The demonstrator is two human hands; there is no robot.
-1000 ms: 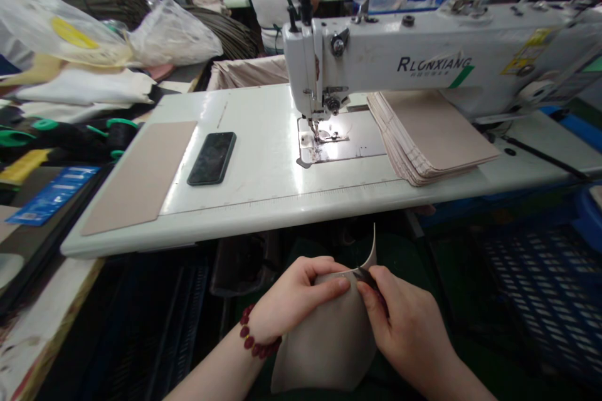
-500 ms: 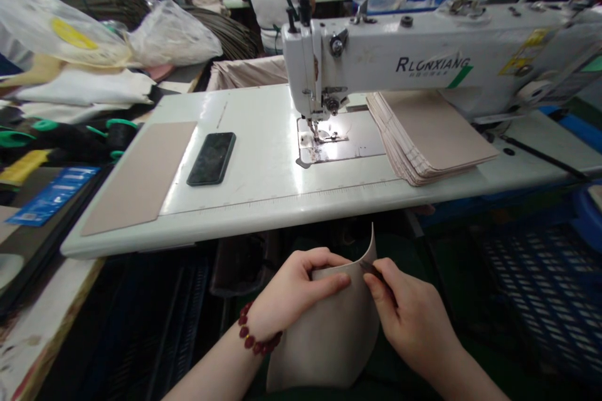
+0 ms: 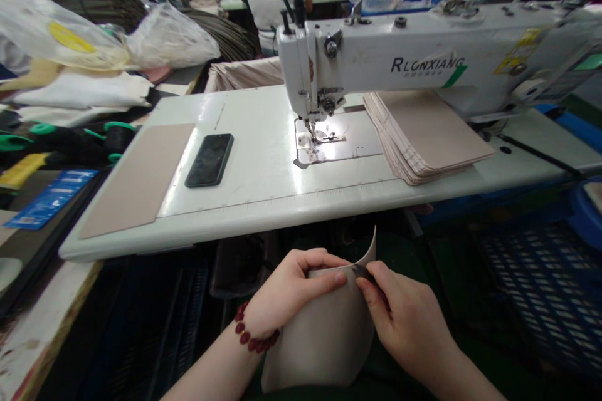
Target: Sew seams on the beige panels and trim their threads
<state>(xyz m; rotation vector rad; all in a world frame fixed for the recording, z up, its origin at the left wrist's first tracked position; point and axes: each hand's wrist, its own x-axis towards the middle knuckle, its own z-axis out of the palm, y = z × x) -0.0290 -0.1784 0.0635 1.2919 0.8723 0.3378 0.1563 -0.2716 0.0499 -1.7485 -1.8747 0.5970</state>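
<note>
My left hand, a dark red beaded bracelet at its wrist, pinches the upper edge of a beige fabric panel between thumb and fingers. The panel hangs curved below the table's front edge, its far top corner bending upward. My right hand is closed around small dark thread snips, mostly hidden by the fingers. Their pointed tip touches or nearly touches the panel's top edge, just right of my left fingertips; whether the blades are parted I cannot tell.
A sewing machine stands on the white table. Stacked beige panels lie under its arm. A black phone and a single beige panel lie to the left. A blue basket is at lower right.
The snips and my right hand have moved slightly left along the panel's top edge, closer to my left fingertips. A person's arm at upper left has gone from view.
</note>
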